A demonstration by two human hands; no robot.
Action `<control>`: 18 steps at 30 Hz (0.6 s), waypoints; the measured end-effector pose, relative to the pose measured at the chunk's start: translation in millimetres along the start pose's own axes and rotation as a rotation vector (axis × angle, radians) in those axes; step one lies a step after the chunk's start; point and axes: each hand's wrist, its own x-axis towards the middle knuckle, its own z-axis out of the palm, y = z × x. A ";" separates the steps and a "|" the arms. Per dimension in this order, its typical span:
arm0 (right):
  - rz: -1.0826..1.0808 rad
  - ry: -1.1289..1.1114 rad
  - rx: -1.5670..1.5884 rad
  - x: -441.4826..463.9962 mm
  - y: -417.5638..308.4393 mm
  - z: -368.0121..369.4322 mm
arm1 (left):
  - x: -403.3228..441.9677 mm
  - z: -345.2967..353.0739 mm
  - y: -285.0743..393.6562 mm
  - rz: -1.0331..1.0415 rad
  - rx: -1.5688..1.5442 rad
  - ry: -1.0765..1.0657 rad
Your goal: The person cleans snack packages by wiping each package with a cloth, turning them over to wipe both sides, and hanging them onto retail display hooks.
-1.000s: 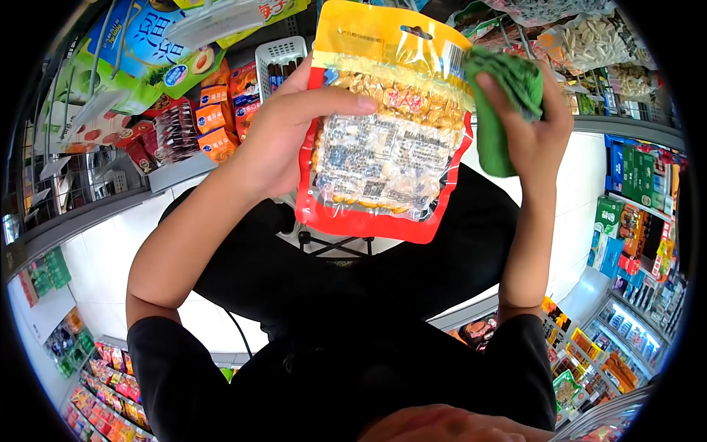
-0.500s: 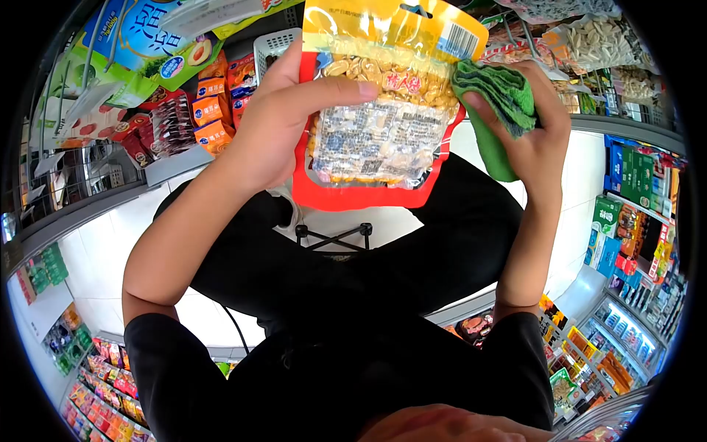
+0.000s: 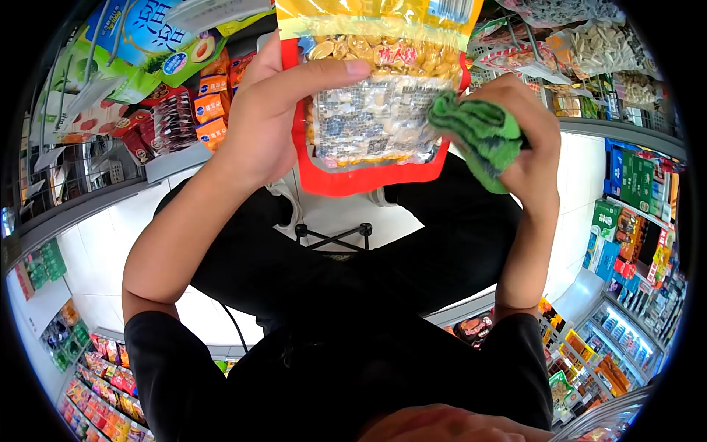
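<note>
By the left hand (image 3: 269, 121), a bag of nuts (image 3: 368, 121) is gripped at its left edge, the thumb laid across its front. A bunched green cloth (image 3: 482, 132) is clasped in the right hand (image 3: 536, 140), over the bag's right side. The bag is held above the floor (image 3: 110, 236). Beyond, small orange packets (image 3: 212, 108) are displayed at left, clear snack bags (image 3: 589, 46) at right.

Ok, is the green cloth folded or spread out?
Folded: the green cloth is bunched in the right hand, with several layers showing at its near-bag end.
</note>
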 end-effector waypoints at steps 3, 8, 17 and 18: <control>-0.018 0.058 -0.054 1.8 -2.5 -2.4 | 2.3 -2.1 0.2 -0.053 -0.057 -0.010; -0.026 0.072 -0.055 1.5 -1.4 -1.8 | 2.3 0.3 5.2 -0.078 0.000 -0.045; -0.037 0.254 -0.086 2.6 -6.5 4.4 | -6.9 5.3 8.7 -0.154 0.014 -0.123; -0.067 0.211 -0.088 2.2 -6.6 3.7 | -5.8 4.1 9.0 -0.186 -0.026 -0.111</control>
